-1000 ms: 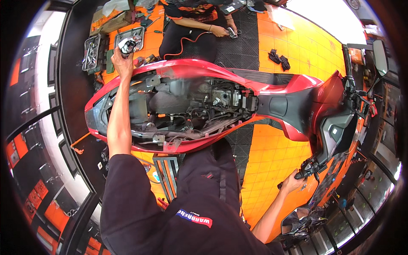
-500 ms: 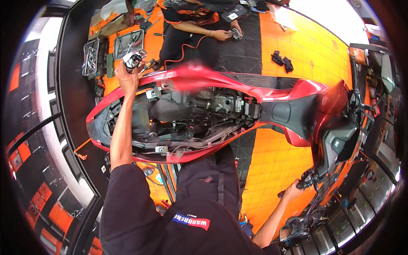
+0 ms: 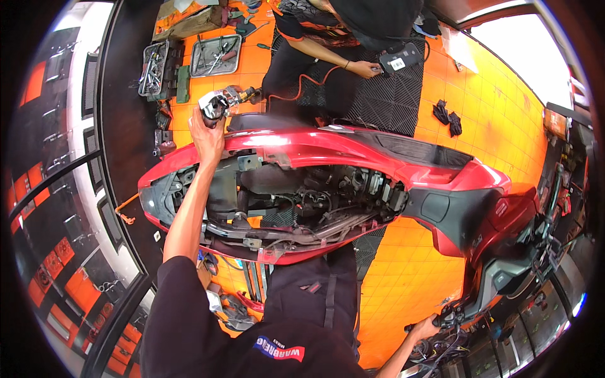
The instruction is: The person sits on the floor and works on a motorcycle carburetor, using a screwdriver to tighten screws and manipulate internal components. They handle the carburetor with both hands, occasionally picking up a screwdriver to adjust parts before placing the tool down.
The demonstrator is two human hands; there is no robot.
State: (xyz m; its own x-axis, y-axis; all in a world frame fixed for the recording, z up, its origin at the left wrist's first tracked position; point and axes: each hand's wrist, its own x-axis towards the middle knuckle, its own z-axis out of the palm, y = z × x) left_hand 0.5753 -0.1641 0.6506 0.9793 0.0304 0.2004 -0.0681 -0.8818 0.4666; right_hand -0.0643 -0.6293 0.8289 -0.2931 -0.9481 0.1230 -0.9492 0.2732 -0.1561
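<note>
In the head view, the left hand (image 3: 210, 140) has its grip clamped on a silver-and-black part (image 3: 216, 107), just past the scooter (image 3: 378, 167)'s far side, near the tail. A yellow-black tool (image 3: 242, 96) is just beside the part. The right hand (image 3: 427, 327)'s grip is closed around the near end of the handlebar (image 3: 450, 317). The scooter stands across the view, its body open over frame and hoses. Beyond it, a tray (image 3: 196, 67) of tools and black gloves (image 3: 447, 118) lie well apart on orange tiles (image 3: 485, 104); a co-worker's hand (image 3: 364, 69) is near a black device (image 3: 403, 60).
</note>
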